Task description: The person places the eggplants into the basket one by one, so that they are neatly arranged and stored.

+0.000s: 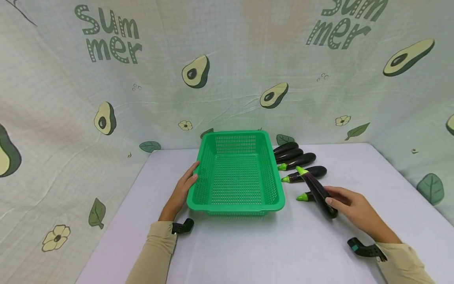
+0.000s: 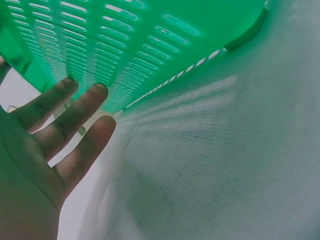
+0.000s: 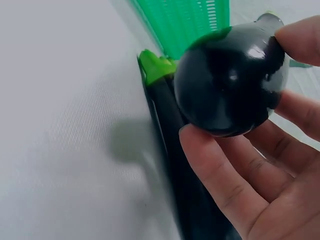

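Glossy, long, dark-purple eggplant (image 1: 317,192) — right hand (image 1: 349,205) gripping it, right of green perforated plastic basket (image 1: 235,208). Left hand (image 1: 181,191): fingers extended, basket's left side. Five further eggplants (image 1: 299,161), basket's right — two caps hidden, one partly covered.

the word "summer", printed twice on the cloth backdrop (image 1: 234,47).
in the head view, the left print (image 1: 118,49) stands high on the cloth in grey-green letters, split over two lines, "sum" above "mer", with pale dots along some of the strokes; the right print (image 1: 335,35) carries the same word in the same split, its letters leaning to the right and its upper line cut by the top edge of the view.
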A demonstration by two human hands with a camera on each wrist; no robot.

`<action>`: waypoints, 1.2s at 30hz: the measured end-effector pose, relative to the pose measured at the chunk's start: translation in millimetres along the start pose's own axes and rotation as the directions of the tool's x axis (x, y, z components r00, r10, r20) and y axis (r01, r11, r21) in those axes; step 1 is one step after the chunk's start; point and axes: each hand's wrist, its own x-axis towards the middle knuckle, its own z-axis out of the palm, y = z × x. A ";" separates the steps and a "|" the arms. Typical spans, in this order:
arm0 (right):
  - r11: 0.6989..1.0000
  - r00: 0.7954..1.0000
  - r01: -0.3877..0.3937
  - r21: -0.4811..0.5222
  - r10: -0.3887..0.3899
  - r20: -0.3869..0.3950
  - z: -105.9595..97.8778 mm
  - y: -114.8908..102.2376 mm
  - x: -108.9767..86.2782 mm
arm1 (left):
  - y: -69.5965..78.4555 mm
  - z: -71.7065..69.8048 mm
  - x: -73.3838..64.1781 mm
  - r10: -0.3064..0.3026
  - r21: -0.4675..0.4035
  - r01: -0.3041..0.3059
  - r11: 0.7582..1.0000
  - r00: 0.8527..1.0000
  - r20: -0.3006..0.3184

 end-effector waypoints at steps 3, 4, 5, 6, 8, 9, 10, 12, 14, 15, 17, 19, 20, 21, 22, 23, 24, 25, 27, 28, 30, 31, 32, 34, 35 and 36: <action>1.000 1.000 -0.007 0.016 0.006 0.002 -0.2 -2.5 0.7 | 0.1 0.2 1.5 0.004 0.001 -0.004 1.000 1.000 0.001; 1.000 1.000 -0.006 0.025 0.006 0.003 0.1 -3.1 1.1 | 0.0 0.2 1.7 0.004 -0.002 -0.004 1.000 1.000 0.002; 0.999 1.000 -0.006 0.033 0.006 0.000 0.5 -3.4 1.2 | -0.6 0.1 1.9 0.002 -0.004 -0.002 1.000 1.000 0.002; 0.999 1.000 -0.002 0.039 0.002 0.000 0.9 -3.3 1.3 | -0.9 0.2 2.0 -0.001 -0.005 0.001 1.000 1.000 0.004; 0.999 1.000 0.003 0.052 -0.003 0.000 1.5 -2.9 3.1 | -2.0 0.3 1.8 -0.006 -0.010 0.006 1.000 1.000 0.004; 0.998 1.000 0.001 0.058 -0.001 0.001 1.7 -2.5 4.1 | -2.5 0.3 1.8 -0.007 -0.013 0.007 1.000 1.000 0.004; 0.998 1.000 0.000 0.067 0.000 0.003 2.0 -2.5 5.0 | -3.1 0.2 2.0 -0.008 -0.016 0.008 1.000 1.000 0.004; 0.996 1.000 -0.012 0.090 0.011 0.014 2.5 -3.2 6.9 | -3.4 0.4 2.7 -0.009 -0.016 0.009 1.000 1.000 0.004; 0.993 0.999 -0.027 0.112 0.025 0.023 3.1 -4.8 8.8 | -2.9 0.4 2.8 -0.011 -0.019 0.011 1.000 1.000 0.003; 0.992 0.999 -0.031 0.121 0.028 0.026 3.7 -5.3 10.1 | -2.7 0.3 2.8 -0.013 -0.022 0.013 1.000 1.000 0.003; 0.991 0.999 -0.040 0.131 0.036 0.029 4.7 -6.5 12.7 | -3.7 0.5 3.1 -0.015 -0.026 0.015 1.000 1.000 0.003; 0.991 0.999 -0.044 0.128 0.040 0.027 5.4 -7.4 16.2 | -5.8 0.9 3.5 -0.017 -0.040 0.017 0.999 1.000 0.004; 0.991 0.999 -0.044 0.124 0.041 0.026 5.4 -8.0 18.5 | -10.2 1.2 4.9 -0.014 -0.050 0.014 0.999 1.000 0.004; 0.991 0.999 -0.047 0.125 0.044 0.025 5.7 -8.6 20.7 | -15.2 1.5 6.3 -0.014 -0.059 0.014 0.998 1.000 0.003; 0.991 0.998 -0.052 0.125 0.049 0.026 6.4 -9.4 22.6 | -20.1 1.8 7.7 -0.012 -0.064 0.012 0.998 1.000 0.001; 0.990 0.998 -0.053 0.132 0.050 0.031 6.8 -10.3 24.8 | -24.9 2.0 8.9 -0.009 -0.071 0.009 0.997 1.000 0.001; 0.989 0.998 -0.058 0.138 0.054 0.035 7.5 -11.5 27.2 | -29.9 2.1 10.1 -0.006 -0.073 0.006 0.997 1.000 -0.003; 0.985 0.998 -0.062 0.159 0.057 0.042 8.3 -12.8 30.0 | -34.4 2.1 11.1 -0.005 -0.071 0.005 0.997 1.000 -0.006; 0.975 0.997 -0.069 0.212 0.057 0.060 10.5 -16.6 36.9 | -41.3 1.5 12.0 0.002 -0.063 -0.004 0.998 1.000 -0.022; 0.967 0.996 -0.065 0.245 0.049 0.071 11.2 -18.7 40.3 | -42.4 1.9 11.6 0.009 -0.063 -0.011 0.998 1.000 -0.029; 0.950 0.996 -0.057 0.307 0.034 0.080 13.0 -23.3 47.6 | -43.2 2.2 10.9 0.025 -0.063 -0.028 0.998 0.999 -0.046; 0.942 0.996 -0.049 0.332 0.023 0.082 13.7 -25.5 51.1 | -42.9 2.5 10.6 0.034 -0.068 -0.037 0.997 0.998 -0.047; 0.939 0.996 -0.044 0.342 0.016 0.083 14.3 -27.8 54.0 | -42.6 2.7 10.5 0.045 -0.072 -0.049 0.996 0.998 -0.048; 0.929 0.996 -0.038 0.368 0.007 0.084 15.8 -31.7 58.7 | -42.5 3.4 10.1 0.057 -0.073 -0.060 0.995 0.997 -0.043; 0.930 0.996 -0.041 0.366 0.010 0.086 16.6 -33.3 60.3 | -43.1 3.7 9.8 0.058 -0.072 -0.060 0.996 0.998 -0.040; 0.928 0.996 -0.045 0.369 0.012 0.093 17.5 -34.8 61.5 | -43.4 4.1 9.2 0.056 -0.070 -0.059 0.996 0.998 -0.037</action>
